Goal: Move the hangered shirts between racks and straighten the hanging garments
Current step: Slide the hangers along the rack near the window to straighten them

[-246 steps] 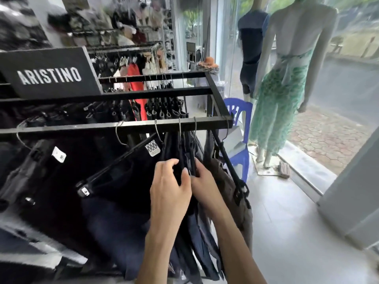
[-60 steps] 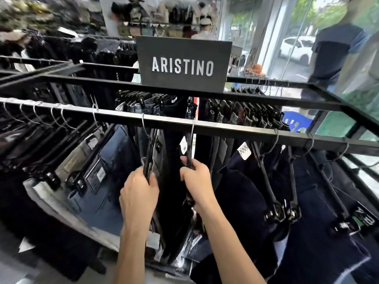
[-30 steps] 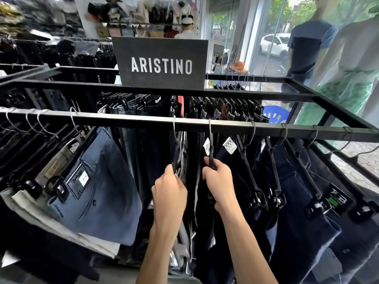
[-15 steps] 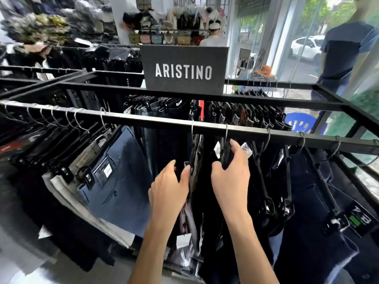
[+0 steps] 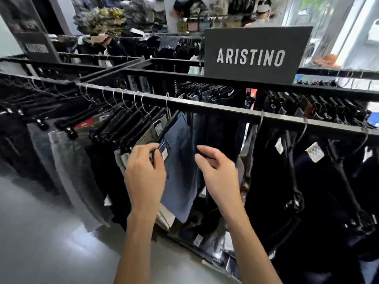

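Hanging along a black rail (image 5: 205, 108) — dark garments (image 5: 320, 181), grey glossy floor (image 5: 41, 232).

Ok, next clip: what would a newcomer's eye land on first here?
The dark ARISTINO sign standing on the rack's upper bar, right of centre. Below it, both hands reach into the front rail's garments: the left hand pinches at the edge of a blue garment, the right hand hovers curled beside it.

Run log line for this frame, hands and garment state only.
left hand: pinches edge of blue garment | right hand: fingers curled, holds nothing, right of garment | garment: hangs on rack rail
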{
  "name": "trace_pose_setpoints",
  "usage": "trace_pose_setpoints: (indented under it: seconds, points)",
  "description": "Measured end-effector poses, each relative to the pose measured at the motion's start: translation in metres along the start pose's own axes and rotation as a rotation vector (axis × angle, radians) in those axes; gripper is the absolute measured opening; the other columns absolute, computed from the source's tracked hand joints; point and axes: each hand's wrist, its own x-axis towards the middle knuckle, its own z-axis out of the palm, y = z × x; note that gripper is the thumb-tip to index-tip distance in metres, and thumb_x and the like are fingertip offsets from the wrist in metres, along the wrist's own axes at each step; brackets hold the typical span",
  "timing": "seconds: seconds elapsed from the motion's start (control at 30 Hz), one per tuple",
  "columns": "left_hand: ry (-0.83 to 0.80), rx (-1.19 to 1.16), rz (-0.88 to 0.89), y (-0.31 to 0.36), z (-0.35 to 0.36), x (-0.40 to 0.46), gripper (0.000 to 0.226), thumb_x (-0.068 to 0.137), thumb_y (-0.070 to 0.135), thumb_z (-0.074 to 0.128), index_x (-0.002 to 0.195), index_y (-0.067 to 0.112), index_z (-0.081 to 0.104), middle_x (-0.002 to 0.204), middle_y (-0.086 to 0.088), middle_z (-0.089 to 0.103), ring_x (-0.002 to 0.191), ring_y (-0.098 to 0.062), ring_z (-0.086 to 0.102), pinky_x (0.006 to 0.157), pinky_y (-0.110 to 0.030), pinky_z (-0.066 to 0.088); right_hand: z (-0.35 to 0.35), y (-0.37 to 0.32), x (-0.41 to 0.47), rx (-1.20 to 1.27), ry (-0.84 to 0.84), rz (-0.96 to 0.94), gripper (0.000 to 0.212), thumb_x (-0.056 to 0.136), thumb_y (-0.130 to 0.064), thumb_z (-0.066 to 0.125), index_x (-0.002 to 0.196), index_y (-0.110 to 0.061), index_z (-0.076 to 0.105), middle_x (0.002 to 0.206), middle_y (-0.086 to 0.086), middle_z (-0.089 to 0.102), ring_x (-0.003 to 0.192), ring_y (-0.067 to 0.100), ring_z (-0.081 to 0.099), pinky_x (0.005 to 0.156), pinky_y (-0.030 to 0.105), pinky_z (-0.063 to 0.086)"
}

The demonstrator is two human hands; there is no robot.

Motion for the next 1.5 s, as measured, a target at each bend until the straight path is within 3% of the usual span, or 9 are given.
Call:
trace_pose_setpoints:
  seconds: [0.2,0.43,0.6,0.7,0.77,1.03,1.23,1.37,1.5]
  points:
    - [-0.096,0.054,0.054,-0.056,-0.004,0.069,0.033,0.096,0.012,0.058,0.13,0.012,0.058,0.119,-0.003,0.06,0.111,-0.023,0.05,0.085,-0.027,0.04,0.083,-0.013,0.032,0.052,-0.01,0.063,0.068,0.089,-0.059,0.067,0.149,-0.036,0.046,0.147,-0.021,0.05,0.131,0.0,0.049,0.102,0.022,0.042]
    - [-0.432,0.077,0.185,-0.085,0.009,0.124,0.041,0.098,0.036,0.055,0.13,0.01,0.06,0.117,-0.002,0.057,0.109,-0.021,0.052,0.081,-0.031,0.043,0.153,-0.02,0.072,0.125,0.14,0.188,0.092,0.088,-0.055,0.071,0.161,-0.03,0.021,0.16,-0.012,0.037,0.145,0.01,0.037,0.109,0.028,0.037]
    - [-0.619,0.113,0.016,-0.082,0.019,0.138,0.043,0.1,0.031,0.053,0.134,0.005,0.049,0.125,-0.014,0.051,0.11,-0.036,0.056,0.077,-0.03,0.033,0.175,-0.003,0.081,0.167,0.115,0.295,0.074,0.09,-0.04,0.073,0.155,-0.028,0.038,0.144,-0.008,0.053,0.132,0.009,0.052,0.1,0.027,0.043]
    - [-0.708,0.176,0.035,-0.084,0.026,0.146,0.029,0.099,0.028,0.052,0.113,0.004,0.057,0.114,-0.016,0.062,0.107,-0.037,0.059,0.076,-0.034,0.036,0.177,0.001,0.088,0.21,0.155,0.273,0.014,0.089,-0.021,0.065,0.101,-0.017,0.071,0.09,-0.012,0.071,0.087,0.007,0.063,0.079,0.027,0.048]
    - [-0.741,0.222,0.052,-0.081,0.029,0.148,0.028,0.098,0.029,0.053,0.11,0.004,0.057,0.113,-0.016,0.063,0.108,-0.038,0.059,0.076,-0.034,0.038,0.177,0.001,0.089,0.247,0.26,0.287,0.019,0.087,-0.02,0.062,0.094,-0.003,0.066,0.077,-0.007,0.062,0.077,0.01,0.055,0.072,0.029,0.043]
    - [-0.801,0.084,-0.086,-0.076,0.043,0.141,0.055,0.098,0.02,0.051,0.146,0.006,0.028,0.14,-0.023,0.045,0.125,-0.042,0.047,0.1,-0.043,0.038,0.145,-0.014,0.09,0.371,0.347,0.269,0.018,0.088,-0.023,0.063,0.084,-0.006,0.07,0.077,0.006,0.057,0.074,0.02,0.051,0.07,0.036,0.042]
    - [-0.802,-0.093,-0.219,-0.083,0.05,0.136,0.058,0.099,0.02,0.047,0.152,0.025,0.022,0.109,-0.008,0.062,0.097,-0.028,0.059,0.079,-0.039,0.044,0.105,-0.005,0.078,0.433,0.386,0.316,0.018,0.092,-0.008,0.06,0.093,0.009,0.066,0.086,0.008,0.069,0.086,0.028,0.073,0.072,0.029,0.051]
    - [-0.76,-0.19,-0.255,-0.078,0.053,0.131,0.058,0.1,0.015,0.047,0.153,0.026,0.024,0.092,0.007,0.057,0.083,-0.014,0.058,0.075,-0.035,0.045,0.086,-0.004,0.073,0.458,0.428,0.311,0.017,0.094,-0.008,0.064,0.1,0.007,0.069,0.093,0.014,0.073,0.109,0.037,0.061,0.069,0.025,0.053]
    - [-0.741,-0.245,-0.288,-0.073,0.053,0.124,0.061,0.1,0.009,0.046,0.154,0.026,0.023,0.091,0.007,0.058,0.073,-0.009,0.054,0.065,-0.029,0.042,0.07,-0.01,0.065,0.45,0.466,0.281,0.021,0.095,-0.004,0.058,0.106,0.013,0.064,0.118,0.032,0.059,0.113,0.045,0.053,0.083,0.044,0.059]
